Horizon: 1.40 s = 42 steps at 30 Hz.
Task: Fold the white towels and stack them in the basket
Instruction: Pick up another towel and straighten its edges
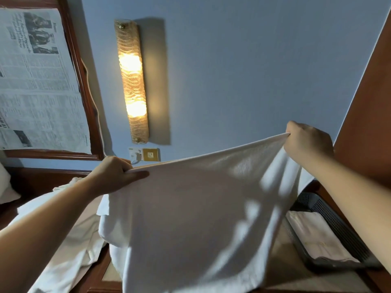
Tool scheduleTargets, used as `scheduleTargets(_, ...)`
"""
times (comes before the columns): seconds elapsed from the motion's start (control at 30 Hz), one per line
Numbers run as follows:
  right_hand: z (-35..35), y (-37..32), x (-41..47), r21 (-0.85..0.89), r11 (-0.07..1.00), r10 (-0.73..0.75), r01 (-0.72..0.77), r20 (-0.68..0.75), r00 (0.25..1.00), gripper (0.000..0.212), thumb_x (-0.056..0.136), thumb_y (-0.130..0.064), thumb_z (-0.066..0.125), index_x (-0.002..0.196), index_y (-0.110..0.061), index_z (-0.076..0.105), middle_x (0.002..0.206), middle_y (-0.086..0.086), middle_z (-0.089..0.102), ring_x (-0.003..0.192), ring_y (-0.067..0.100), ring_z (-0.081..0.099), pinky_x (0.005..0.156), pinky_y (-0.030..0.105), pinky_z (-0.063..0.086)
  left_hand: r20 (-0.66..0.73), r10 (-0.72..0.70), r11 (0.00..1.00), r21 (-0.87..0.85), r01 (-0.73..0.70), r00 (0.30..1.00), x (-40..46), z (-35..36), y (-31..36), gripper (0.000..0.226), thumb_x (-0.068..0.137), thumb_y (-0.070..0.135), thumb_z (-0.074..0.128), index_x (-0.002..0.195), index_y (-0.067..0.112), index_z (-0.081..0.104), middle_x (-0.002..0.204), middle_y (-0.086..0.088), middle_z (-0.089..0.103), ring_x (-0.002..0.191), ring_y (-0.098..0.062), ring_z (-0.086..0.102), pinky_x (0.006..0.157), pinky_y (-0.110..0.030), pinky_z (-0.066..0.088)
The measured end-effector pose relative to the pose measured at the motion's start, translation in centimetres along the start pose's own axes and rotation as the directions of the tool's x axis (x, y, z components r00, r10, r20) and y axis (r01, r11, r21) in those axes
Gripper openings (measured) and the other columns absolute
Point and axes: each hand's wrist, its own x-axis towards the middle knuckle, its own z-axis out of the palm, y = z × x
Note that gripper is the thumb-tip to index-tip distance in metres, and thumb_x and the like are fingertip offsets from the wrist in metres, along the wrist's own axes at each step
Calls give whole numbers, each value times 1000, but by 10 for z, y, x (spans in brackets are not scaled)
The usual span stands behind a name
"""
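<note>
Left hand [113, 175] & right hand [306, 142] each pinch top corner of white towel [196, 208], held up spread; folded towel [317, 237] in basket [330, 212].

Wooden table [99, 269]: towel pile [69, 229], basket [330, 216]

White towel [190, 208]: held spread by left hand [112, 174] and right hand [306, 142], left of dark basket [338, 220] containing folded towel [317, 235].

Towel [190, 208] before the wall lamp [132, 81], basket [330, 233] right, towel heap [69, 229] left
</note>
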Motion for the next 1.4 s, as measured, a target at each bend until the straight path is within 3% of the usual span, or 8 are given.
scheduleTargets(0.2,-16,0,-17,-64,998,-26,29,44,999,20,77,9,47,81,-9,42,71,9,49,55,27,40,55,30,26,132,135,921,349,-173,982,-15,2,-13,40,93,50,66,65,32,44,62,14,43,55,-14,53,57,-25,38)
scheduleTargets(0.4,-27,5,-33,-80,967,-242,242,18,970,23,69,-3,42,86,-14,52,74,7,55,62,36,53,54,30,32,-3,-70,984,167,70,998,-32,6,-3,42,86,-17,60,73,21,47,68,8,46,64,-23,49,65,-35,37)
scheduleTargets(0.63,-53,13,-77,55,830,-524,555,-266,809,22,84,-19,43,68,-12,56,56,3,49,45,34,49,47,26,32,-28,-177,952,247,179,984,-53,-13,0,19,88,-2,49,85,16,46,87,-17,62,79,-42,59,70,-45,45)
scheduleTargets(0.8,-59,19,-96,155,895,-431,418,62,900,50,93,-82,39,117,-44,60,90,-15,75,77,19,73,73,39,60,-70,31,992,124,-23,997,-78,-56,19,11,95,36,48,90,26,50,65,-3,58,57,-31,52,55,-38,42)
scheduleTargets(0.9,-65,20,-104,102,920,-392,379,194,899,57,90,-91,23,104,-47,55,81,-16,70,74,14,67,74,37,57,66,-12,994,109,4,998,-83,-75,34,25,92,60,67,107,41,61,81,9,67,72,-17,63,68,-37,50)
scheduleTargets(1.0,-76,9,-114,186,962,-259,198,408,875,47,88,-86,44,90,-42,58,73,-13,66,68,10,60,73,33,53,231,-75,996,68,61,970,-84,-88,45,26,82,63,72,77,37,71,68,10,65,68,-7,62,67,-31,50)
scheduleTargets(1.13,-90,-2,-126,301,953,-217,-7,700,680,44,89,-66,69,78,-23,63,61,-18,54,53,1,46,55,20,33,625,-142,978,-30,205,768,-100,-104,44,25,89,50,74,76,29,74,73,8,69,71,-5,63,72,-27,51)
scheduleTargets(1.4,-28,-41,-181,167,983,-164,75,615,772,42,102,-59,51,85,-21,48,78,1,58,69,23,51,61,38,33,425,-246,958,243,152,871,-131,8,20,17,105,30,56,93,19,59,97,-6,65,85,-26,58,78,-36,40)
